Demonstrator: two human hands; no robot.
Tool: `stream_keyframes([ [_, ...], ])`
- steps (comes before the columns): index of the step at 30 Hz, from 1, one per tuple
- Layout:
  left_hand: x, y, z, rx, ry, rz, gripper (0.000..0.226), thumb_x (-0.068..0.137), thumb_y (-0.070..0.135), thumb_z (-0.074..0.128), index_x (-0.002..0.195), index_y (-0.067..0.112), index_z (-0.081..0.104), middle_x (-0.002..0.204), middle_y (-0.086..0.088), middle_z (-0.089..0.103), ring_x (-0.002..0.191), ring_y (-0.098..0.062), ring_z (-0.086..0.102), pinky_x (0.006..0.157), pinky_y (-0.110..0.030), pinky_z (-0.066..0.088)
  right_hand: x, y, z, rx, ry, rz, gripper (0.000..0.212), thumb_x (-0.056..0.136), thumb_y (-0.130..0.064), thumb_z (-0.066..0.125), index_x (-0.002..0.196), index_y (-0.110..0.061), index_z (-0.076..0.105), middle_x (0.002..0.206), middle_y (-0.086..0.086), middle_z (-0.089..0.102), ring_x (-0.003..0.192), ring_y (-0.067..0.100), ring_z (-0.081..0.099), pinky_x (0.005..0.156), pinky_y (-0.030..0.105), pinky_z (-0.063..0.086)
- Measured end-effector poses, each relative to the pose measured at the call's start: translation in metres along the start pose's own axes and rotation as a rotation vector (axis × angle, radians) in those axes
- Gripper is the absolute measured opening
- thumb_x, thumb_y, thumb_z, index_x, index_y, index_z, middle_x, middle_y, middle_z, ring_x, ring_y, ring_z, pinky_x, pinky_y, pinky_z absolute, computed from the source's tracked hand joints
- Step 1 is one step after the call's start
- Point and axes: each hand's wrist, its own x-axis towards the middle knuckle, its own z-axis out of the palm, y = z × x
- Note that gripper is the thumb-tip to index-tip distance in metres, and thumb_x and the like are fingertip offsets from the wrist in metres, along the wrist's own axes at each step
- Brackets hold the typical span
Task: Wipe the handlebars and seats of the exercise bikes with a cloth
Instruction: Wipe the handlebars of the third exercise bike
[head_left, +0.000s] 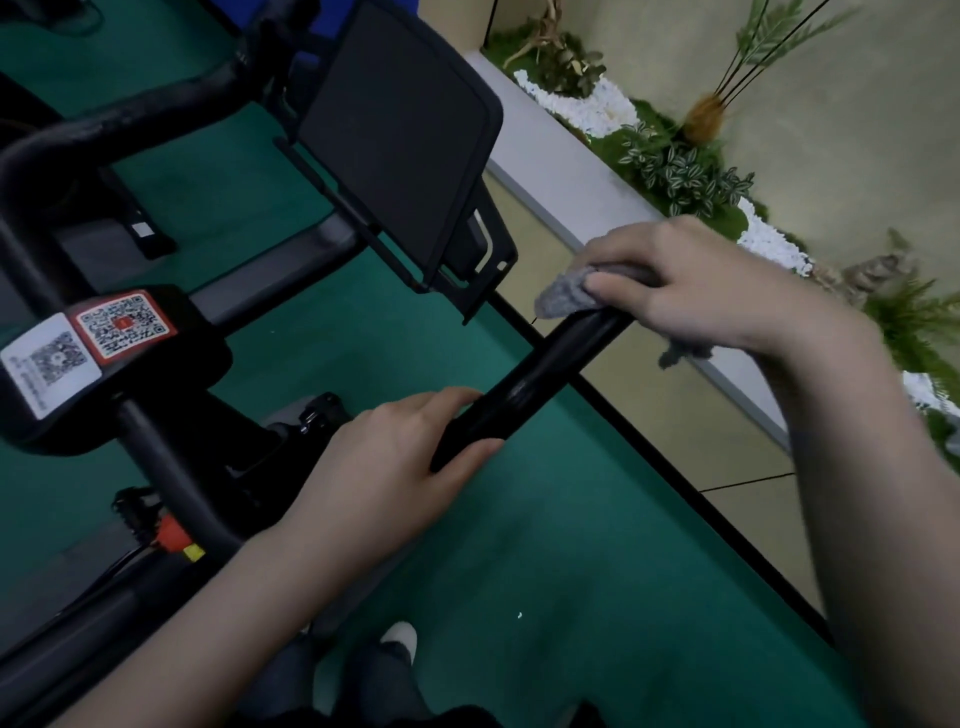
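Note:
A black handlebar (535, 379) of an exercise bike runs diagonally across the middle of the head view. My left hand (395, 452) grips its near end, fingers curled round the bar. My right hand (701, 291) holds a grey cloth (566, 296) wrapped over the far end of the same bar; a corner of the cloth hangs below my palm. The bike's black screen (395, 130) stands behind the bar, and the other handlebar arm (130, 119) curves away at upper left. No seat is in view.
QR-code stickers (124, 325) sit on the bike's centre block. A red and yellow knob (176, 535) is on the frame below. Green carpet (545, 571) covers the floor, edged by a black strip. A planter ledge (571, 171) with plants and white pebbles runs along the right wall.

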Motion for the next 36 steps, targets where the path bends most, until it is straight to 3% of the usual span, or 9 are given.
stream_keyframes([
  [4,0.002,-0.002,0.001,-0.026,0.008,-0.008,0.054,0.085,0.063,0.039,0.128,0.032,0.05,0.105,0.012,0.066,0.093,-0.013,0.063,0.076,-0.037,0.052,0.014,-0.02,-0.009,-0.277,-0.162,-0.079,0.029,0.09,-0.033,0.042,0.103,-0.024,0.067,0.091,0.005,0.069,0.08,0.025,0.058,0.075,0.04,0.049],
  [10,0.002,-0.005,0.003,-0.048,0.015,0.0,0.053,0.085,0.063,0.04,0.127,0.032,0.05,0.11,0.01,0.066,0.099,-0.018,0.063,0.078,-0.039,0.052,0.026,-0.038,0.016,-0.437,-0.288,-0.294,0.024,0.094,-0.033,0.047,0.111,-0.028,0.062,0.097,0.001,0.069,0.088,0.025,0.061,0.079,0.041,0.05],
  [16,0.003,-0.006,0.004,-0.07,0.028,0.009,0.048,0.087,0.059,0.046,0.128,0.034,0.05,0.107,0.008,0.066,0.1,-0.02,0.063,0.077,-0.04,0.052,0.021,-0.039,0.025,-0.361,-0.243,-0.378,0.033,0.093,-0.042,0.042,0.12,-0.035,0.061,0.109,-0.008,0.067,0.097,0.021,0.063,0.077,0.042,0.052],
  [21,0.003,-0.007,0.004,-0.067,0.03,0.013,0.049,0.086,0.061,0.045,0.127,0.034,0.05,0.107,0.008,0.067,0.098,-0.02,0.063,0.077,-0.04,0.052,0.019,-0.041,0.028,-0.403,-0.211,-0.378,0.052,0.089,-0.058,0.025,0.112,-0.035,0.065,0.097,-0.008,0.066,0.087,0.018,0.063,0.067,0.037,0.051],
  [24,0.003,-0.008,0.004,-0.08,0.033,0.022,0.046,0.087,0.06,0.046,0.124,0.034,0.052,0.105,0.009,0.066,0.096,-0.018,0.063,0.077,-0.039,0.052,0.022,-0.031,0.014,-0.438,-0.104,-0.285,0.051,0.087,-0.055,0.027,0.102,-0.029,0.069,0.089,-0.003,0.067,0.077,0.022,0.062,0.061,0.033,0.048],
  [26,0.003,-0.008,0.005,-0.083,0.041,0.03,0.044,0.088,0.059,0.046,0.123,0.033,0.052,0.105,0.01,0.066,0.096,-0.018,0.063,0.077,-0.038,0.052,0.022,-0.028,0.008,-0.406,-0.067,-0.21,0.049,0.087,-0.053,0.031,0.098,-0.026,0.07,0.084,0.0,0.066,0.073,0.025,0.06,0.063,0.038,0.051],
  [31,0.004,-0.007,0.005,-0.06,0.045,0.049,0.046,0.088,0.059,0.045,0.123,0.031,0.052,0.108,0.009,0.066,0.098,-0.019,0.063,0.077,-0.039,0.052,0.009,-0.041,0.029,-0.395,-0.092,-0.303,0.039,0.092,-0.048,0.038,0.106,-0.028,0.069,0.09,-0.002,0.065,0.084,0.023,0.062,0.073,0.038,0.05],
  [33,0.005,-0.007,0.005,-0.048,0.048,0.05,0.045,0.088,0.06,0.045,0.123,0.032,0.052,0.106,0.009,0.067,0.097,-0.017,0.064,0.077,-0.038,0.052,0.009,-0.037,0.028,-0.397,-0.048,-0.287,0.035,0.093,-0.044,0.042,0.107,-0.025,0.069,0.089,-0.002,0.065,0.084,0.024,0.062,0.072,0.034,0.047],
  [36,0.003,-0.007,0.004,-0.04,0.039,0.049,0.043,0.088,0.06,0.044,0.121,0.033,0.051,0.101,0.01,0.066,0.091,-0.016,0.064,0.074,-0.038,0.053,0.006,-0.023,0.023,-0.335,0.105,-0.199,0.035,0.093,-0.04,0.045,0.105,-0.018,0.069,0.09,0.004,0.065,0.085,0.028,0.062,0.073,0.041,0.05],
])
